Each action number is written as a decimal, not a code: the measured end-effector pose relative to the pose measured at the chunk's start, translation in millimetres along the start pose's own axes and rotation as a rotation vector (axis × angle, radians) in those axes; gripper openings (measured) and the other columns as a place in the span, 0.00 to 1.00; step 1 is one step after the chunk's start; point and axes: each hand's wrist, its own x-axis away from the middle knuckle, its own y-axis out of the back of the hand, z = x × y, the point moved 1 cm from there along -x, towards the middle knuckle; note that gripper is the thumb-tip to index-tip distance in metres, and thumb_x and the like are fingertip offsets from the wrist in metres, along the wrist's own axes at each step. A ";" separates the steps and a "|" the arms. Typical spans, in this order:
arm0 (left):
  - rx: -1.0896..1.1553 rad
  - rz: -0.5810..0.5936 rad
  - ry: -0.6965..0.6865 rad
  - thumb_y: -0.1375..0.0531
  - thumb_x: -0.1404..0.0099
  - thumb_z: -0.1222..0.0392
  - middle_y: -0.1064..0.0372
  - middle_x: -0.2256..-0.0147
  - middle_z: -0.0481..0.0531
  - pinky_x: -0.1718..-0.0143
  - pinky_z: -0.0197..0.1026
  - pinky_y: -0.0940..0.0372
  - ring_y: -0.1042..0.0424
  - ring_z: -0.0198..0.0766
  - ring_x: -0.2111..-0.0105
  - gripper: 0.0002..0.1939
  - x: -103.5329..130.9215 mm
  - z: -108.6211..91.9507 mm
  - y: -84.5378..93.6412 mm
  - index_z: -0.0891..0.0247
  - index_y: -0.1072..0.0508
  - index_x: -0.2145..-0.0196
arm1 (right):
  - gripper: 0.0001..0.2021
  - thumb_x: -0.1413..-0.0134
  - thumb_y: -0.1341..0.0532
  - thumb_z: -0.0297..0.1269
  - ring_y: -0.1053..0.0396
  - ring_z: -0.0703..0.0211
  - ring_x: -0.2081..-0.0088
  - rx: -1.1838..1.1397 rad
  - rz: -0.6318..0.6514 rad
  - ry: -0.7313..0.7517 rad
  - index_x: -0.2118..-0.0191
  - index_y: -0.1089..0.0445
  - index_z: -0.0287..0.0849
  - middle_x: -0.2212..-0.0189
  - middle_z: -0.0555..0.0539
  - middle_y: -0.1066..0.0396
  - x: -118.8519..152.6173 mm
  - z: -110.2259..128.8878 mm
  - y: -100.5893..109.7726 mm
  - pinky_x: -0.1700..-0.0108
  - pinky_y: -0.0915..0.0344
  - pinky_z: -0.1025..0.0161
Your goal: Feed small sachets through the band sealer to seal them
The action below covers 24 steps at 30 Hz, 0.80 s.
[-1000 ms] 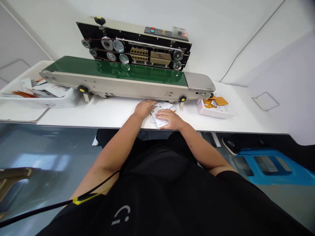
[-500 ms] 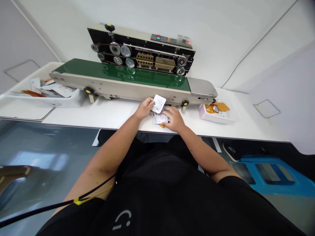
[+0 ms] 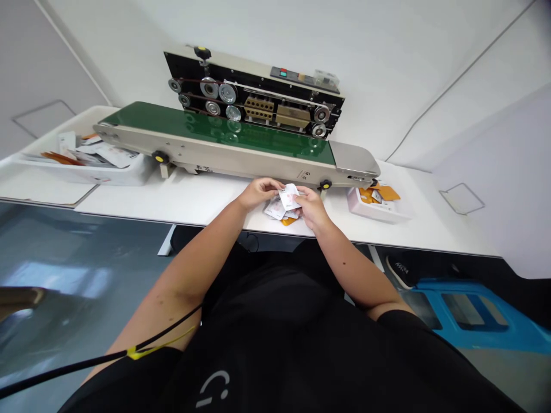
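Note:
A small white sachet [image 3: 291, 194] with rounded corners and faint pink print is held up between my hands. My right hand [image 3: 313, 209] grips its right side, thumb across the front. My left hand [image 3: 260, 194] is closed, with its fingertips at the sachet's upper left corner. Below it, a loose pile of white sachets [image 3: 274, 210] lies on the white table [image 3: 206, 201]. An orange sachet [image 3: 288, 221] sticks out from the pile's near edge.
Behind my hands stands a band sealing machine [image 3: 258, 109] with a green conveyor belt [image 3: 172, 121]. At left is a white bin [image 3: 124, 176] of sachets; at right, a smaller box [image 3: 379, 213] holds orange and white ones. A blue plastic stool [image 3: 486, 315] stands below right.
The sachet in hand now shows its pink-printed face instead of its text side. My right hand has come up from the pile to grip it. The view has shifted slightly.

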 end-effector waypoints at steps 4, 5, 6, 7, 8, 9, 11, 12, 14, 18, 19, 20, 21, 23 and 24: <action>-0.023 -0.050 0.041 0.25 0.45 0.51 0.26 0.65 0.50 0.67 0.35 0.35 0.29 0.32 0.69 0.27 -0.2 -1.6 -1.0 0.66 0.24 0.52 | 0.18 0.46 0.33 0.44 0.21 0.52 0.59 0.282 -0.068 0.230 0.51 0.21 0.45 0.57 0.46 0.18 7.0 -5.6 5.4 0.58 0.24 0.55; -0.053 -0.042 0.051 0.25 0.45 0.51 0.28 0.68 0.47 0.68 0.34 0.37 0.31 0.30 0.71 0.26 -0.3 -1.7 -1.3 0.67 0.23 0.53 | 0.17 0.46 0.33 0.43 0.21 0.49 0.53 0.360 -0.075 0.284 0.52 0.20 0.46 0.54 0.46 0.18 9.3 -6.7 6.0 0.52 0.24 0.53; -0.088 -0.025 0.061 0.25 0.45 0.50 0.31 0.70 0.46 0.69 0.34 0.38 0.33 0.30 0.72 0.25 -0.5 -1.8 -1.6 0.67 0.23 0.55 | 0.16 0.46 0.33 0.43 0.22 0.48 0.50 0.423 -0.070 0.323 0.52 0.20 0.46 0.52 0.46 0.18 11.3 -7.7 6.1 0.47 0.25 0.51; -0.122 -0.003 0.073 0.25 0.45 0.50 0.32 0.71 0.46 0.70 0.34 0.39 0.34 0.29 0.72 0.23 -0.5 -1.8 -1.9 0.68 0.22 0.57 | 0.16 0.45 0.34 0.44 0.22 0.47 0.48 0.465 -0.055 0.345 0.52 0.19 0.45 0.51 0.46 0.19 12.9 -8.7 5.9 0.43 0.27 0.50; -0.152 0.023 0.089 0.26 0.44 0.49 0.33 0.72 0.46 0.70 0.34 0.40 0.34 0.30 0.72 0.22 -0.5 -1.7 -2.0 0.68 0.21 0.59 | 0.17 0.44 0.34 0.44 0.23 0.46 0.47 0.487 -0.035 0.353 0.52 0.19 0.45 0.50 0.46 0.19 14.1 -9.6 5.4 0.42 0.27 0.49; -0.177 0.046 0.106 0.26 0.44 0.49 0.32 0.71 0.47 0.70 0.34 0.40 0.34 0.30 0.72 0.21 -0.3 -1.7 -2.0 0.68 0.21 0.61 | 0.17 0.44 0.34 0.44 0.23 0.46 0.46 0.499 -0.013 0.353 0.51 0.19 0.45 0.50 0.46 0.18 14.8 -10.5 4.9 0.41 0.28 0.48; -0.208 0.071 0.138 0.27 0.44 0.48 0.30 0.70 0.49 0.69 0.35 0.39 0.33 0.31 0.71 0.20 0.3 -1.8 -1.6 0.68 0.22 0.64 | 0.18 0.43 0.35 0.45 0.22 0.46 0.47 0.510 0.018 0.343 0.50 0.19 0.45 0.51 0.46 0.18 15.1 -11.9 3.9 0.41 0.27 0.48; -0.218 0.073 0.148 0.27 0.44 0.48 0.29 0.70 0.49 0.68 0.36 0.38 0.33 0.32 0.70 0.20 0.6 -1.9 -1.5 0.68 0.22 0.65 | 0.18 0.43 0.35 0.45 0.22 0.46 0.47 0.509 0.028 0.336 0.50 0.19 0.45 0.51 0.46 0.18 14.9 -12.5 3.7 0.41 0.27 0.48; -0.228 0.062 0.155 0.27 0.44 0.47 0.29 0.70 0.50 0.67 0.37 0.38 0.33 0.32 0.70 0.20 1.2 -2.2 -1.4 0.67 0.22 0.67 | 0.18 0.43 0.35 0.45 0.22 0.45 0.48 0.491 0.042 0.325 0.50 0.19 0.45 0.51 0.46 0.18 14.2 -13.9 4.0 0.42 0.27 0.47; -0.227 0.026 0.148 0.28 0.44 0.44 0.26 0.69 0.51 0.66 0.37 0.37 0.31 0.34 0.69 0.21 1.3 -2.5 -2.5 0.67 0.22 0.68 | 0.19 0.44 0.34 0.47 0.22 0.45 0.47 0.420 0.052 0.316 0.50 0.18 0.45 0.50 0.46 0.18 12.4 -17.8 7.2 0.42 0.26 0.48; -0.228 0.023 0.150 0.28 0.44 0.43 0.26 0.69 0.51 0.66 0.37 0.36 0.31 0.34 0.69 0.21 1.2 -2.4 -2.7 0.67 0.22 0.68 | 0.19 0.44 0.34 0.47 0.22 0.45 0.47 0.402 0.054 0.312 0.50 0.18 0.45 0.51 0.46 0.18 12.0 -19.0 8.3 0.42 0.26 0.48; -0.230 0.023 0.153 0.28 0.44 0.43 0.25 0.69 0.52 0.65 0.37 0.36 0.31 0.34 0.68 0.21 1.0 -2.3 -2.7 0.67 0.22 0.68 | 0.19 0.44 0.34 0.48 0.22 0.45 0.47 0.388 0.056 0.309 0.51 0.18 0.45 0.51 0.46 0.18 11.6 -20.1 9.2 0.42 0.26 0.48; -0.232 0.026 0.156 0.28 0.44 0.43 0.25 0.69 0.52 0.64 0.38 0.35 0.30 0.35 0.68 0.21 0.8 -2.2 -2.4 0.67 0.21 0.68 | 0.19 0.44 0.33 0.48 0.22 0.46 0.48 0.377 0.058 0.306 0.51 0.18 0.45 0.51 0.46 0.18 11.3 -21.2 10.0 0.42 0.26 0.48; -0.234 0.045 0.162 0.28 0.44 0.44 0.24 0.69 0.53 0.63 0.38 0.34 0.29 0.35 0.68 0.21 0.6 -2.0 -1.2 0.67 0.21 0.67 | 0.19 0.44 0.33 0.48 0.22 0.46 0.48 0.361 0.062 0.297 0.51 0.18 0.45 0.51 0.46 0.18 10.9 -22.9 11.1 0.42 0.26 0.48; -0.238 0.059 0.162 0.28 0.45 0.46 0.23 0.68 0.53 0.63 0.38 0.33 0.28 0.35 0.68 0.20 0.6 -2.1 -0.3 0.67 0.20 0.67 | 0.19 0.45 0.33 0.48 0.22 0.46 0.48 0.352 0.063 0.293 0.51 0.18 0.45 0.52 0.46 0.18 10.8 -23.3 11.5 0.42 0.26 0.49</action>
